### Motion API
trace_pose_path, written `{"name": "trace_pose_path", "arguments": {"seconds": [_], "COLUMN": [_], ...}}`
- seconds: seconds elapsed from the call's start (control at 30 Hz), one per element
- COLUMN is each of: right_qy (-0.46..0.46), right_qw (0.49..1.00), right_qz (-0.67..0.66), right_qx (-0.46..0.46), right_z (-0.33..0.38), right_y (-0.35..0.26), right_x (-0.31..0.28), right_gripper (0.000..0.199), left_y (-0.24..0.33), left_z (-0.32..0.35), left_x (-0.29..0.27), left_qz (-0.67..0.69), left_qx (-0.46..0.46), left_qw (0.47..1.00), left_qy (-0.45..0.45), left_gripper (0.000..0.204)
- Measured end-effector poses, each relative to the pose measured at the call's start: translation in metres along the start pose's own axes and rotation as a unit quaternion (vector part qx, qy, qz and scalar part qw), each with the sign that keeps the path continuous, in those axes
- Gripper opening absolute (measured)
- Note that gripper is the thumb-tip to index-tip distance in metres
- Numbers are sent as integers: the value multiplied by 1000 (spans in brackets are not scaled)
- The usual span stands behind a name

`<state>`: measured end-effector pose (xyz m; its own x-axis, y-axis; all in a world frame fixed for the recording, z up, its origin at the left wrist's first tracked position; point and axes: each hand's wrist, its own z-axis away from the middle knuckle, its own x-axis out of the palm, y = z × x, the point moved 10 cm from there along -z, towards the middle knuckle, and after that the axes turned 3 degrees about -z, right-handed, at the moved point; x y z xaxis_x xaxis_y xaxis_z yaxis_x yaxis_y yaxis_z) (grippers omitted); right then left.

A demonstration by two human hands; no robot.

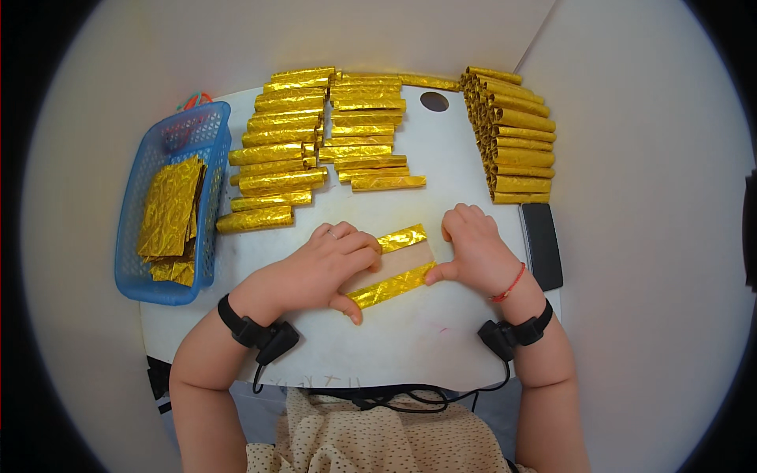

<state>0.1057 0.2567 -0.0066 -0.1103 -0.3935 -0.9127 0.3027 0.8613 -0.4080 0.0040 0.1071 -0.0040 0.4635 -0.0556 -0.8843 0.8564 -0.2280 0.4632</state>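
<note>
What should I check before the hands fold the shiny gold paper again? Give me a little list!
1. Both hands on the paper: ok. The left hand presses one end of the gold paper, and the right hand holds the other end.
2. Paper flat on the white table: ok, both long edges are folded in.
3. Folded edges even: cannot tell, the left hand hides one end.
4. Finished gold rolls out of the way: ok, they lie farther back, apart from the paper.
5. More sheets ready: ok, gold sheets sit in the blue basket on the left.
6. Black phone-like slab clear of the right hand: ok, close but apart.
</note>
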Motion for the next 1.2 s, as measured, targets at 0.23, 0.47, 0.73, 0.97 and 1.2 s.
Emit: {"name": "trace_pose_path", "arguments": {"seconds": [0.23, 0.47, 0.73, 0.97, 1.2], "right_qy": [30, 48, 105, 88, 75], "right_qw": [998, 997, 990, 981, 986], "right_qz": [-8, -41, -70, -99, -66], "right_qx": [-54, -42, -58, -139, -135], "right_z": [-1, -1, -2, -1, 3], "right_y": [-7, -9, -6, -30, -39], "right_x": [-4, -12, -12, -11, -8], "right_gripper": [74, 53, 34, 32, 61], "left_y": [-1, 8, 33, 10, -4], "left_z": [6, 7, 8, 10, 9], "left_x": [-3, -6, 5, 3, -8], "left_qz": [6, -11, 20, 52, -11], "left_qx": [-2, 12, 18, -36, -84], "left_qw": [1000, 1000, 997, 994, 996], "left_qy": [-1, 20, 72, 91, 37], "left_gripper": [84, 89, 45, 29, 50]}}
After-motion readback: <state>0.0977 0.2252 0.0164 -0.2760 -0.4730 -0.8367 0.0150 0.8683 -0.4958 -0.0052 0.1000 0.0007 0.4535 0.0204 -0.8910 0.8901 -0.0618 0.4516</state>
